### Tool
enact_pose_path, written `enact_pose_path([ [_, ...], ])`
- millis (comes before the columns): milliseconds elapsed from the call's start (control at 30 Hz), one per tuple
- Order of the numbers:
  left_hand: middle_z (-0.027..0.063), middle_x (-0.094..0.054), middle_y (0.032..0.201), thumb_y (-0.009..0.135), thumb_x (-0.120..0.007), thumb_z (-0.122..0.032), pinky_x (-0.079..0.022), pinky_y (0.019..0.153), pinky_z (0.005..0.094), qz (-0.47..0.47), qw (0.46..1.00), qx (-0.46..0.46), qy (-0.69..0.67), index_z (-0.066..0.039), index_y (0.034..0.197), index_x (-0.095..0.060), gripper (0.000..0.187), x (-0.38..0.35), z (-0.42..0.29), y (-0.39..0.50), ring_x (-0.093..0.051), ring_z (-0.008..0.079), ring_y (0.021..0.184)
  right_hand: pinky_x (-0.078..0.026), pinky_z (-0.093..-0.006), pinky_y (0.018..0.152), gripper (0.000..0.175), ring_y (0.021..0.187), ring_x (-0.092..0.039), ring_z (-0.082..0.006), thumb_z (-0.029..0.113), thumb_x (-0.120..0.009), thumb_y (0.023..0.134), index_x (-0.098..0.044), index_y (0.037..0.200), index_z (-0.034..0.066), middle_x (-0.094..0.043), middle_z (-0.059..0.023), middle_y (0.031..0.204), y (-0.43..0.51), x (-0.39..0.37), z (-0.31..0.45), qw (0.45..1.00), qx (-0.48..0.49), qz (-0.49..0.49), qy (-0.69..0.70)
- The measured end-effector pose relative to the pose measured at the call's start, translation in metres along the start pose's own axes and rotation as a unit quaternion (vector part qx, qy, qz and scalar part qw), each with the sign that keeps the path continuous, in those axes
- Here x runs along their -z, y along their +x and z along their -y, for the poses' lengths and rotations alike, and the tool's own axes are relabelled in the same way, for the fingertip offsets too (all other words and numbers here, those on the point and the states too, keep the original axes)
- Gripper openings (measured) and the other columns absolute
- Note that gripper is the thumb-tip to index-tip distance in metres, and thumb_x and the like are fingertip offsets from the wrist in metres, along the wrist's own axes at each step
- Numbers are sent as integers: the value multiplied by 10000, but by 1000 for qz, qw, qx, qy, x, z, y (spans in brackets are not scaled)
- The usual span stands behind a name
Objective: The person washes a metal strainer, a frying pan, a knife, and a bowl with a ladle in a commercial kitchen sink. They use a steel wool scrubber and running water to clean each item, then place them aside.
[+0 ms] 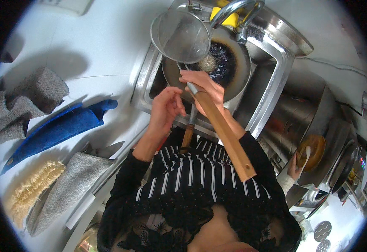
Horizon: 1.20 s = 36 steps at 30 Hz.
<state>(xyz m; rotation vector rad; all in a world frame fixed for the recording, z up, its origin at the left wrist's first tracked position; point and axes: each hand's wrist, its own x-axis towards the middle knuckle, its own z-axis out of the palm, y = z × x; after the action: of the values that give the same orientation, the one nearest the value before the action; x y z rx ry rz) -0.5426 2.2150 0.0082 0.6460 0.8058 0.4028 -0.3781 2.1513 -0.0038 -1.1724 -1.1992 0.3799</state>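
Observation:
My right hand (207,89) grips the metal neck of a fine-mesh strainer (181,36), whose wooden handle (224,132) points back towards my body. The round mesh is above the far left side of a wok (241,80) in the metal sink. Dark liquid or residue with a frothy pale patch lies in the wok. Close by on the left, my left hand (169,104) has curled fingers and holds nothing visible. Between my wrists, the wok's wooden handle (188,135) points towards my striped apron. A curved chrome faucet (237,12) stands over the wok's far side.
Grey cloths (73,179), a blue cloth (63,129) and a yellowish fibrous scrubber (35,189) lie on the left counter. A yellow object (224,17) is behind the faucet. At right, another person's hand (293,167) is near a brown round item (311,152) and large metal pans.

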Motion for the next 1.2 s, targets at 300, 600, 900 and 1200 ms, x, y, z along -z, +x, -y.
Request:
enact_pose_path([
  [300,45,-554,719,1000,-484,-258,-518,592,335,-24,999,17,-12,-47,1066,-604,252,13,11,1,-600,186,643,-571,-307,787,381,920,-710,-253,-172,-656,759,-642,1113,-32,-660,-177,1134,-14,14,31,999,-24,-23,-15],
  [600,47,-562,719,1003,-466,-244,-528,574,332,-25,999,24,-24,-40,1043,-615,256,8,11,5,-608,192,632,-568,-296,758,396,897,-703,-243,-149,-662,739,-639,1124,-61,-659,-179,1122,8,8,15,1000,6,-13,7],
  [900,49,-558,715,995,-479,-255,-526,583,338,-36,999,23,-12,-38,1054,-615,263,14,16,5,-606,193,637,-556,-298,724,362,863,-696,-249,-134,-694,732,-639,1081,-57,-671,-161,1057,-8,21,44,999,-30,-9,-30],
  [1200,52,-576,737,978,-494,-228,-520,600,331,-21,998,53,-23,-37,1043,-612,234,6,17,10,-610,189,649,-546,-371,693,352,830,-677,-312,-73,-593,724,-627,1063,15,-654,-133,1013,-15,28,69,986,-105,46,-119],
])
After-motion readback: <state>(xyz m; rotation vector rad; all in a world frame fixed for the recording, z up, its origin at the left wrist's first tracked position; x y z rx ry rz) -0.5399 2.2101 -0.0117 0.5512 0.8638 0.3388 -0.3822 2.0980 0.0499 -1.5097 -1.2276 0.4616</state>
